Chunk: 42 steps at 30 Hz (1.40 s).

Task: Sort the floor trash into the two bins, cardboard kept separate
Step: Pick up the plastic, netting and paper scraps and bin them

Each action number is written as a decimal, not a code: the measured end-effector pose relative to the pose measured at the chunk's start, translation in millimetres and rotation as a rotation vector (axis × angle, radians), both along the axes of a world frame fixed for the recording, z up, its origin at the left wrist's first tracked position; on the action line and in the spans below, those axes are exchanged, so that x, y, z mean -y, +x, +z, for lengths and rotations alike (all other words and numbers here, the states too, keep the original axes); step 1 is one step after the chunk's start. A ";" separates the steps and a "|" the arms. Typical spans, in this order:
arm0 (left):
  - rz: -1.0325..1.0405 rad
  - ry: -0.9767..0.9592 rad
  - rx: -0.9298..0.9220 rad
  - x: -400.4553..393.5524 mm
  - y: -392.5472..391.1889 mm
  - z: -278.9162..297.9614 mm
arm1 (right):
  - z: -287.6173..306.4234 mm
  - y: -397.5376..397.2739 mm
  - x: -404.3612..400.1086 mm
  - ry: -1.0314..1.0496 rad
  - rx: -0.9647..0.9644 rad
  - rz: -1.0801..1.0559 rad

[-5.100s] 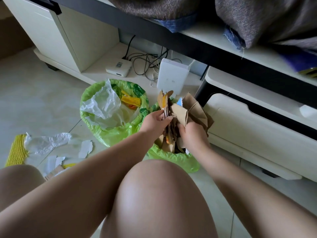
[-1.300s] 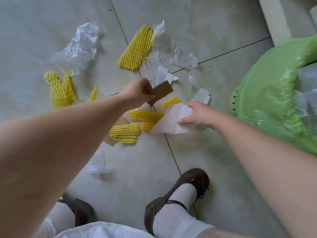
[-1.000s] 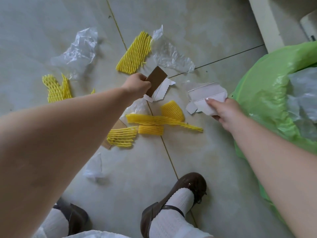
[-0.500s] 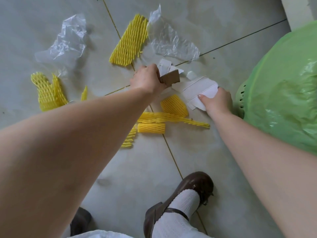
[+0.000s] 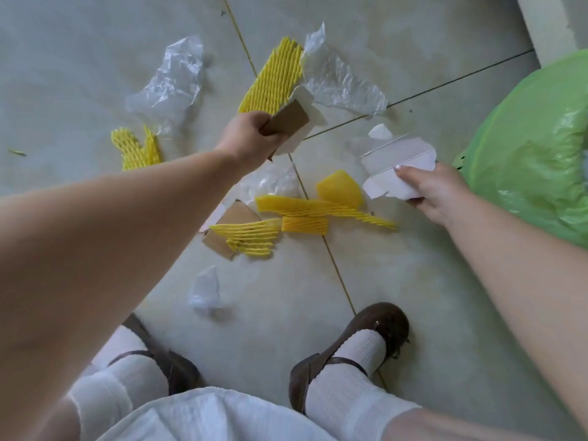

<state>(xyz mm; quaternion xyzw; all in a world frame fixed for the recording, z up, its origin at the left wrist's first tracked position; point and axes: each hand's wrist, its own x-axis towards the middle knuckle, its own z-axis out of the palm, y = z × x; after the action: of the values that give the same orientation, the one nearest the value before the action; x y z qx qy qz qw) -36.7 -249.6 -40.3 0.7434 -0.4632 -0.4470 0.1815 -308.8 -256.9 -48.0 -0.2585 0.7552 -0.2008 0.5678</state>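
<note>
foam netting (image 5: 272,80): bright yellow — diamond mesh pattern
cardboard piece (image 5: 291,121): brown face, white backing
torn card (image 5: 397,167): white, thin crease lines
bin liner (image 5: 537,148): translucent green
plastic film (image 5: 171,81): clear, glossy
floor (image 5: 79,52): pale grey tile — yellowish grout
shoes (image 5: 372,338): dark brown
socks (image 5: 343,377): white, ribbed

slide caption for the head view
Left hand and right hand each hold cardboard scraps above foam netting littering the floor.

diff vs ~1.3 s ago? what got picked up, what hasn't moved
The left hand, which held only a brown cardboard piece, now also grips a white scrap lifted off the floor. The right hand has raised its white cardboard sheet off the pile toward the green-lined bin. The yellow foam nets, clear plastic film and floor cardboard lie unmoved.
</note>
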 end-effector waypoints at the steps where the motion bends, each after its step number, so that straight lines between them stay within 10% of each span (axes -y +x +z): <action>1: 0.010 -0.004 0.012 -6.0 12.6 7.1 | 7.0 2.9 -1.3 -0.003 0.048 -0.014; 13: -0.104 0.191 0.131 -107.4 104.3 27.8 | 23.0 117.5 -58.2 -0.005 0.072 0.400; 27: -0.303 0.122 0.360 -161.7 50.7 -40.1 | -17.1 205.0 -66.9 -0.094 0.007 0.338; 42: -0.140 0.030 0.293 -171.5 55.8 -56.0 | -35.1 256.1 -55.1 -0.118 -0.258 1.009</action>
<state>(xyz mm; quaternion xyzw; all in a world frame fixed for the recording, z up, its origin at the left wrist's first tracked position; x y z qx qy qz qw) 19.2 -78.0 -96.3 0.7693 -0.5286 -0.3522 0.0693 -52.7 -201.9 -83.1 -0.6444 0.5881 0.0891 0.4806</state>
